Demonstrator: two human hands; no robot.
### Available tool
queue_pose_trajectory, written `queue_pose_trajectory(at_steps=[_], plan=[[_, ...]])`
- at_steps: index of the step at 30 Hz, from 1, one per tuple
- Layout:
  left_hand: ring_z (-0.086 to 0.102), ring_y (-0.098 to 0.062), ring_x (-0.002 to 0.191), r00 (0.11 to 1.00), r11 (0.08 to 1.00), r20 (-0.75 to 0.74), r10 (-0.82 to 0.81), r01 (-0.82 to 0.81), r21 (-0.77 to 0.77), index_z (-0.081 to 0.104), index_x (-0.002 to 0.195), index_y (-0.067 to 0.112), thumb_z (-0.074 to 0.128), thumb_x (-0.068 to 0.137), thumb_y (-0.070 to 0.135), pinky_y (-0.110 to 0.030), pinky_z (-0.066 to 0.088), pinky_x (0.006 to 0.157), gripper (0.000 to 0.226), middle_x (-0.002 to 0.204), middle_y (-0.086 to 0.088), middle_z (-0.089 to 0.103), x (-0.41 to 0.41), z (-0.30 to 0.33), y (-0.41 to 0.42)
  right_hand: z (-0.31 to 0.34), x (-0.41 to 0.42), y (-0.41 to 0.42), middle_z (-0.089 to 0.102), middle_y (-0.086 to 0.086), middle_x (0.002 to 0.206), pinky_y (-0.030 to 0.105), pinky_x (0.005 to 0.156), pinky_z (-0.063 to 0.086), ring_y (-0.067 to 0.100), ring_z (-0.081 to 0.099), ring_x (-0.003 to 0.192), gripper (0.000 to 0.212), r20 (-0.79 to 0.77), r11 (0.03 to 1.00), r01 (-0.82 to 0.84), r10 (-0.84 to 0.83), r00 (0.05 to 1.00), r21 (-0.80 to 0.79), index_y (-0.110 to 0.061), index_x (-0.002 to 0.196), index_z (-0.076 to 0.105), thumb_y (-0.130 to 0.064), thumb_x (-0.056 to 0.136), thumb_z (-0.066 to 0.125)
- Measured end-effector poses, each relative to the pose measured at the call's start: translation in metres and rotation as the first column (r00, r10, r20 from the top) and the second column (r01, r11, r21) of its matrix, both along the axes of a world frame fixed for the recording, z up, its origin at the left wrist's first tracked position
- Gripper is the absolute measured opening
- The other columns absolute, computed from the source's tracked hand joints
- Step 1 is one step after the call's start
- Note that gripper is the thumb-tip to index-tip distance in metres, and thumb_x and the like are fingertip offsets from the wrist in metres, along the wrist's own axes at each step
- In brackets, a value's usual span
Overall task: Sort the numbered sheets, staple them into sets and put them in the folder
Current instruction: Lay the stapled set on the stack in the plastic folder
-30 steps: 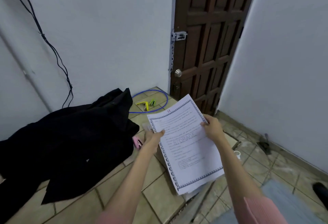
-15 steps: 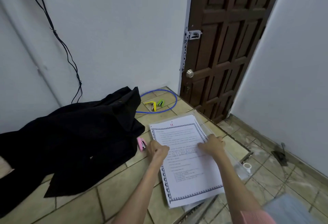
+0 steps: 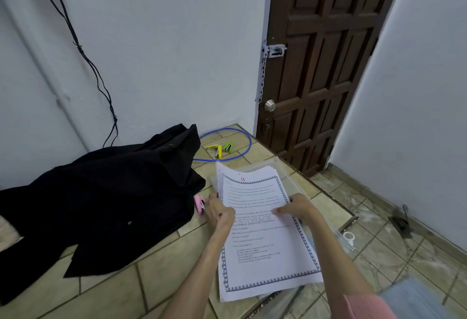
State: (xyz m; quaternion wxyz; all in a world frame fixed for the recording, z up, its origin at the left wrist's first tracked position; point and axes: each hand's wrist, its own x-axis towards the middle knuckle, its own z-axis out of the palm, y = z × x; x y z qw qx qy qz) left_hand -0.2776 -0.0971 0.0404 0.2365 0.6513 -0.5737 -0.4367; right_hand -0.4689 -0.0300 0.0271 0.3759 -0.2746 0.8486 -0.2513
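Black garment [image 3: 101, 200]: heaped on the tiled floor [image 3: 113, 285] at left, reaching the wall.
Pink stapler [image 3: 199, 203]: on the floor against the garment's edge, just beside the left hand.
Yellow stapler [image 3: 216, 150], green stapler [image 3: 228, 146]: inside a blue cable loop [image 3: 249, 141] near the door [image 3: 321, 65].
Left hand [image 3: 218, 211]: grips the stack's left edge.
Sheets [image 3: 262, 243]: stacked on the floor, top page marked 11, headed STORAGE; long axis runs away from the person, top end toward the door.
Right hand [image 3: 297, 208]: fingers curled on the stack's right edge.
Clear folder [image 3: 290, 174]: beneath the stack, partly hidden.
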Motion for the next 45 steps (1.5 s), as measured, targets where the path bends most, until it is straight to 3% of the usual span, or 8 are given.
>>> queue_pose_trajectory(at_steps=[7, 10, 13, 16, 23, 29, 33, 45], plan=[[0.057, -0.027, 0.107, 0.838, 0.948, -0.520, -0.164, 0.279, 0.151, 0.051, 0.117, 0.009, 0.052, 0.083, -0.008, -0.038, 0.047, 0.093, 0.038, 0.114, -0.008, 0.060, 0.028, 0.032, -0.009, 0.017, 0.008, 0.017, 0.065, 0.012, 0.112, 0.040, 0.075, 0.055, 0.028, 0.066, 0.091, 0.039, 0.264, 0.963, 0.030, 0.043, 0.964, -0.266, -0.004, 0.105, 0.053, -0.009, 0.075, 0.076], [0.061, -0.034, 0.109, 0.721, 0.943, -0.679, -0.138, 0.306, 0.132, 0.057, 0.118, 0.011, 0.053, 0.088, -0.005, -0.050, 0.050, 0.092, 0.035, 0.116, -0.011, 0.065, 0.061, 0.052, -0.013, 0.036, 0.024, 0.020, 0.069, 0.016, 0.111, 0.045, 0.078, 0.058, 0.033, 0.069, 0.093, 0.062, 0.540, 0.878, 0.092, 0.203, 0.817, -0.469, -0.007, 0.114, 0.059, -0.023, 0.060, 0.086], [0.063, -0.028, 0.105, 0.736, 0.985, -0.663, -0.141, 0.168, -0.022, 0.057, 0.121, 0.010, 0.052, 0.089, -0.004, -0.045, 0.051, 0.091, 0.035, 0.118, -0.011, 0.064, 0.101, 0.074, -0.008, 0.053, 0.064, 0.008, 0.072, 0.014, 0.107, 0.040, 0.071, 0.060, 0.030, 0.071, 0.090, 0.062, 0.585, 0.838, -0.008, 0.387, 0.712, -0.545, -0.009, 0.107, 0.066, -0.025, 0.051, 0.089], [0.064, -0.017, 0.097, 0.802, 0.973, -0.591, -0.083, -0.062, -0.221, 0.059, 0.113, 0.018, 0.056, 0.088, 0.000, -0.032, 0.054, 0.084, 0.031, 0.107, 0.000, 0.066, 0.151, 0.088, 0.003, 0.069, 0.127, -0.015, 0.070, 0.015, 0.108, 0.036, 0.076, 0.059, 0.021, 0.072, 0.082, 0.028, 0.452, 0.775, -0.041, 0.409, 0.793, -0.631, -0.012, 0.097, 0.068, -0.003, 0.071, 0.074], [0.061, 0.012, 0.068, 0.792, 0.810, -0.595, 0.137, -0.435, -0.394, 0.061, 0.087, 0.025, 0.069, 0.081, 0.005, -0.008, 0.051, 0.060, 0.021, 0.084, 0.016, 0.062, 0.261, 0.105, 0.029, 0.082, 0.252, -0.043, 0.074, -0.016, 0.076, 0.020, 0.068, 0.054, 0.001, 0.069, 0.075, 0.026, 0.256, 0.595, -0.138, 0.529, 0.809, -0.792, -0.021, 0.086, 0.068, 0.001, 0.074, 0.075], [0.063, -0.004, 0.084, 0.882, 0.875, -0.425, 0.202, -0.358, -0.326, 0.066, 0.098, 0.019, 0.078, 0.073, 0.012, -0.021, 0.054, 0.073, 0.029, 0.094, 0.005, 0.068, 0.323, 0.067, 0.038, 0.046, 0.293, -0.035, 0.072, -0.010, 0.095, 0.021, 0.073, 0.056, 0.004, 0.070, 0.086, 0.035, 0.261, 0.629, -0.254, 0.607, 0.751, -0.735, -0.022, 0.092, 0.068, -0.001, 0.068, 0.080], [0.064, 0.001, 0.077, 0.897, 0.918, -0.402, 0.183, -0.303, -0.258, 0.066, 0.089, 0.021, 0.080, 0.070, 0.012, -0.008, 0.052, 0.059, 0.025, 0.084, 0.013, 0.066, 0.330, 0.054, 0.039, 0.037, 0.298, -0.033, 0.072, -0.014, 0.087, 0.015, 0.065, 0.054, 0.000, 0.070, 0.078, 0.036, 0.300, 0.659, -0.235, 0.592, 0.748, -0.714, -0.021, 0.087, 0.068, 0.003, 0.065, 0.081], [0.065, 0.000, 0.080, 0.796, 0.855, -0.516, 0.316, -0.475, -0.209, 0.066, 0.088, 0.027, 0.086, 0.060, 0.017, -0.015, 0.056, 0.065, 0.035, 0.084, 0.014, 0.068, 0.327, 0.038, 0.042, 0.038, 0.315, -0.034, 0.075, -0.008, 0.087, 0.022, 0.073, 0.057, 0.010, 0.071, 0.086, 0.032, 0.262, 0.625, -0.212, 0.577, 0.773, -0.751, -0.020, 0.088, 0.071, -0.002, 0.064, 0.084]])
